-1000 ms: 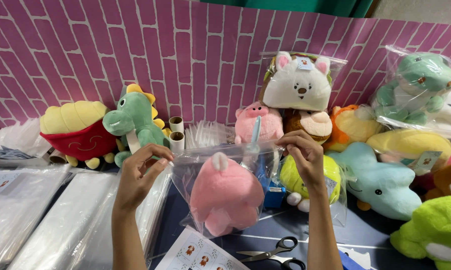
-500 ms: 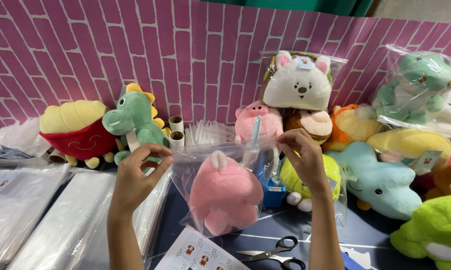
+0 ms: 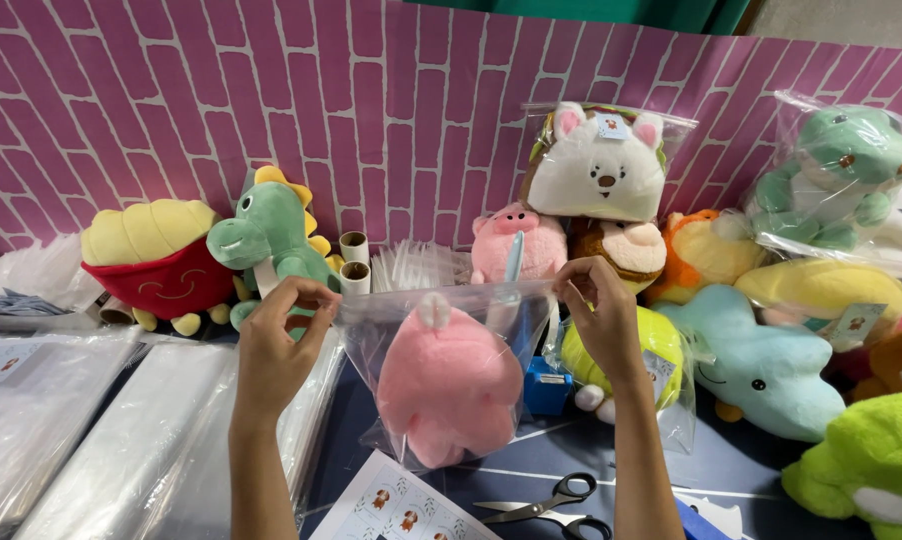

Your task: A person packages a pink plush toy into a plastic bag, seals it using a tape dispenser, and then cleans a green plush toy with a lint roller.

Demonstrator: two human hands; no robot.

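left hand (image 3: 276, 345) and right hand (image 3: 599, 318) pinch one clear bag (image 3: 441, 320) holding one pink plush (image 3: 449, 385); one pair of scissors (image 3: 546, 505) below

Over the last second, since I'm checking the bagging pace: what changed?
Almost nothing. Both hands, left hand and right hand, keep pinching the top edge of the clear bag with the pink plush inside; the left thumb shifted slightly. Scissors and the other toys stayed put.

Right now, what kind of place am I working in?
Probably a toy packing or stall table. Both hands, left hand and right hand, hold a clear bag with a pink plush inside; bagged plush toys line the pink brick-pattern backdrop, and stacks of empty bags lie alongside.
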